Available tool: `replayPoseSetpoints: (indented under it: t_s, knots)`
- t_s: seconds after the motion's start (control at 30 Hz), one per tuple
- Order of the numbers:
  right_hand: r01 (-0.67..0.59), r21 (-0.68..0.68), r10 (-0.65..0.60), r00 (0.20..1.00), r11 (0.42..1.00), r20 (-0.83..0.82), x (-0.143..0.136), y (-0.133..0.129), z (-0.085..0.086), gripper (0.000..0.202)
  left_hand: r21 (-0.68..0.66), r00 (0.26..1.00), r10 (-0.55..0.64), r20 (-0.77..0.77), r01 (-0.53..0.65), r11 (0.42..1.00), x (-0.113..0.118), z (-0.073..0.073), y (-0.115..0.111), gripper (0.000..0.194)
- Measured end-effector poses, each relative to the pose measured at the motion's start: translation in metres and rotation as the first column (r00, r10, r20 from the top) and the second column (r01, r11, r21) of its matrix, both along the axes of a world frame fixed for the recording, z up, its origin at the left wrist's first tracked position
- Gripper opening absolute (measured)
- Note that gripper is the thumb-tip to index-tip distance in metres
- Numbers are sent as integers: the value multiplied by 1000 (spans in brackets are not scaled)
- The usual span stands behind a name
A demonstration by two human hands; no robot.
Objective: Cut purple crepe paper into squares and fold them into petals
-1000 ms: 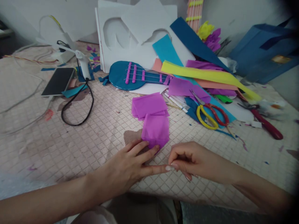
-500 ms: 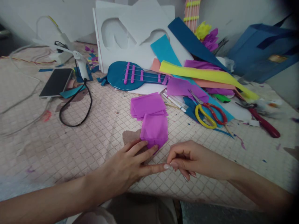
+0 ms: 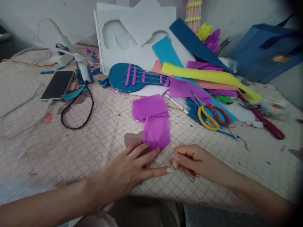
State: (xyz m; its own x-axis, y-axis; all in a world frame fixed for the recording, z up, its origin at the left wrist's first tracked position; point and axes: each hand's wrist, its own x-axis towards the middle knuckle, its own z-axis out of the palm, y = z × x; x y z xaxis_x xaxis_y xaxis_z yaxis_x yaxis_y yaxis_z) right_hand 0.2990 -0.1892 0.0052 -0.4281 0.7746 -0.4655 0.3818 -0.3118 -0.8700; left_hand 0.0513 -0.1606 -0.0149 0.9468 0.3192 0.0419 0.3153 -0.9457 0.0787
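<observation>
My left hand (image 3: 136, 165) lies with fingers spread, its fingertips resting on the lower edge of a folded purple crepe paper piece (image 3: 156, 130). Just right of its thumb, my right hand (image 3: 191, 162) is closed in a pinch above the cloth. Whatever sits between those fingers, if anything, is too small to make out. Beyond the folded piece, a small stack of purple paper rectangles (image 3: 150, 107) touches its upper end. A blue toy guitar (image 3: 127, 77) with purple bars and strings lies farther back.
To the right are yellow-and-red-handled scissors (image 3: 210, 118), pliers (image 3: 267, 123) and piled paper strips (image 3: 201, 74). A phone (image 3: 59, 85) and a white device (image 3: 82, 67) with a black cord loop are at left. White cut-out boards (image 3: 137, 58) lean behind; a blue bag (image 3: 262, 53) stands at right.
My right hand has moved slightly right, away from my left thumb, with its fingers still pinched. My left hand and the purple paper stay in place.
</observation>
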Motion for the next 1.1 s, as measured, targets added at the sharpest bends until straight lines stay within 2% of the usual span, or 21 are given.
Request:
replayPoseSetpoints:
  t_s: [0.2,0.3,0.4,0.47,0.53,0.6,0.7,0.8,0.9,0.97,1.1]
  knots:
    - [22,-128,-32,997,991,-77,1,-3,1,21,3,1000,-3,-13,3,1000,1,2,-1,78]
    - [2,-134,-12,997,991,-75,-2,-3,3,21,-12,1000,-2,-21,2,1000,0,1,-1,76]
    - [-37,-25,36,999,999,-15,-5,-4,5,16,-26,1000,-1,-20,0,1000,-1,1,-1,76]
    - [-72,141,62,995,987,72,-7,-4,6,14,-28,1000,2,-14,-3,1000,0,1,-1,76]
    - [-103,359,34,981,928,192,-7,-4,5,16,-28,1000,5,-7,-5,1000,0,1,-1,73]
    - [-120,563,-67,951,817,301,-5,-4,2,23,-27,1000,5,3,-5,1000,0,1,0,70]
    - [-143,737,-216,904,661,369,1,-3,-6,28,-15,1000,3,28,-2,1000,-1,0,0,63]
    - [-215,799,-193,905,562,379,4,-4,-14,10,5,999,-8,48,8,1000,-2,-3,1,54]
    - [-352,832,-82,902,429,424,3,-5,-18,29,29,996,-3,90,0,1000,-3,-6,1,47]
    - [-437,824,-29,878,360,478,2,-6,-19,34,26,992,5,127,-8,1000,-2,-8,1,47]
    - [-514,798,-20,837,316,547,1,-7,-22,36,-22,983,26,180,-23,1000,-2,-8,2,49]
